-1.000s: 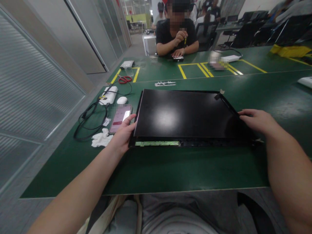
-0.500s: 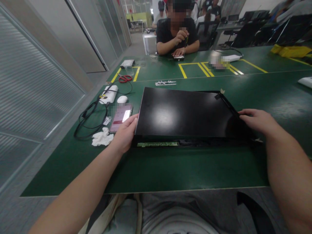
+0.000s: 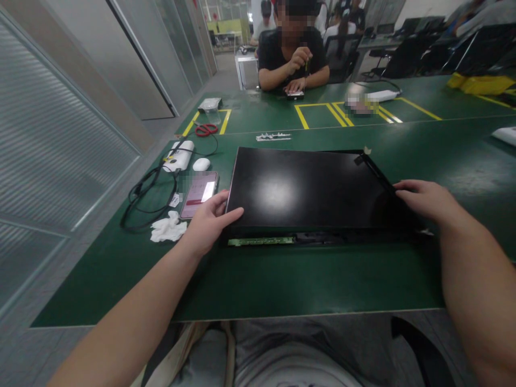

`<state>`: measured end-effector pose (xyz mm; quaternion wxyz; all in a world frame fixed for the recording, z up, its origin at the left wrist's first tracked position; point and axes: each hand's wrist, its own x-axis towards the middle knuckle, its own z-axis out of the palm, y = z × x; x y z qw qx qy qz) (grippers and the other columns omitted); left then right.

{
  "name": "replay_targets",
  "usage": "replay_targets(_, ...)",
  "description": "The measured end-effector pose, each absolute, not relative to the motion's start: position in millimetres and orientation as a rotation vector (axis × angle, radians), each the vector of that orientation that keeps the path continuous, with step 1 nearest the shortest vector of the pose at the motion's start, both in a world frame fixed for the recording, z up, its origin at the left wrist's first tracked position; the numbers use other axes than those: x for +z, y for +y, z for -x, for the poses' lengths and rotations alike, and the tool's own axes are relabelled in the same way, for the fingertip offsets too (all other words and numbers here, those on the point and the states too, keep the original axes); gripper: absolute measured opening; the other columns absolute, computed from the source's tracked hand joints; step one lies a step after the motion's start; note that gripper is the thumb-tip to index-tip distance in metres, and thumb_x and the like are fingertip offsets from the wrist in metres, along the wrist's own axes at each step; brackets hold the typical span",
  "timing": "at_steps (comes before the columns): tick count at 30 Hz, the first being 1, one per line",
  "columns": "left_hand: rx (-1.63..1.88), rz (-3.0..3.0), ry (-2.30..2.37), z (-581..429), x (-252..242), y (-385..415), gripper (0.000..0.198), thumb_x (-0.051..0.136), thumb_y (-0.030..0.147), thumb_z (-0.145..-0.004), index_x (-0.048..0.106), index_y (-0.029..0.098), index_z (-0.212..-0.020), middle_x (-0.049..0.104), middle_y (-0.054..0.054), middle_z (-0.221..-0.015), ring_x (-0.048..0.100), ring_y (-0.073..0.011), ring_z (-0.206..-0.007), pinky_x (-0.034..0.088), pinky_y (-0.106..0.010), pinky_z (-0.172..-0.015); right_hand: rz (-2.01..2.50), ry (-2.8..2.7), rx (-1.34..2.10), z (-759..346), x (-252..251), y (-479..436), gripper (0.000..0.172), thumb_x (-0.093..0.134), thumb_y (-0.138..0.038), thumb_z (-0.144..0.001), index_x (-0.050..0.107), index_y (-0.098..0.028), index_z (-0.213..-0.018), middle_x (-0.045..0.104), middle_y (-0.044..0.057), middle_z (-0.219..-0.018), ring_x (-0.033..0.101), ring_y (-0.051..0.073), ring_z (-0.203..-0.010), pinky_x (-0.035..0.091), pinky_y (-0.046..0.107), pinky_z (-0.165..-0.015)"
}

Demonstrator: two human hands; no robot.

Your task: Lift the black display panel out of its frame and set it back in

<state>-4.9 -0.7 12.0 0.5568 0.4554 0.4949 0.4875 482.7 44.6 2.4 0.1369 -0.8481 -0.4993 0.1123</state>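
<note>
— Grip first, please: how do the hands stand?

— Left hand is clamped on the left edge of the dark flat panel, with the thumb laid on the glossy face and the other fingers at the edge and partly hidden. Right hand touches the right side with its fingertips, but its thumb is not clear to me, so I cannot tell if it pinches.

— And where is the panel?

— It is above the green table, in front of the person, over a black frame. On the left it seems to be raised a little from this frame; on the right it looks close to it. Along the near side one sees a narrow green circuit board.

— How will it handle, in your opinion?

— I judge it rather light for its width, stiff but thin, and so fragile: twisting could crack it. The face looks smooth, perhaps slippery, and a thumb pressing there may leave a mark.

— Where is it better to hold?

— By the two short edges, I think, with equal support from below, and with fingers away from the circuit board, which looks delicate.
</note>
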Motion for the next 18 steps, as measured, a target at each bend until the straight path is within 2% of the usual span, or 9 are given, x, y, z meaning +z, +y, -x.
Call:
replay_targets(7,1.186,-1.141,1.107,4,13,-1,0.059,0.097,0.032,-0.064,0.076,0.018,-0.118,0.068,-0.011,-0.148,0.061,-0.0364,-0.138,0.05,-0.046,-0.117,2.422,-1.466,0.332,-492,-8,48,0.039,0.058,-0.034,-0.077,0.078,-0.024,-0.11,0.077,0.01,-0.103,0.07,0.029,-0.095,0.055,0.046,-0.093)
replay_targets(12,1.214,-1.14,1.048,4,11,-3,0.06,0.093,0.032,-0.071,0.073,0.021,-0.127,0.072,-0.009,-0.141,0.058,-0.0357,-0.141,0.049,-0.048,-0.119,2.283,-1.444,0.346,-498,-18,50,0.066,0.061,-0.033,-0.076,0.065,-0.025,-0.142,0.071,0.013,-0.133,0.068,0.032,-0.116,0.051,0.05,-0.104)
replay_targets(18,1.256,-1.046,0.989,0,11,-5,0.057,0.094,0.027,-0.069,0.072,0.022,-0.122,0.074,-0.007,-0.137,0.06,-0.0343,-0.14,0.048,-0.047,-0.12,2.309,-1.436,0.335,-493,-13,47,0.062,0.059,-0.044,-0.084,0.066,-0.025,-0.143,0.07,0.014,-0.138,0.068,0.032,-0.119,0.05,0.049,-0.107)
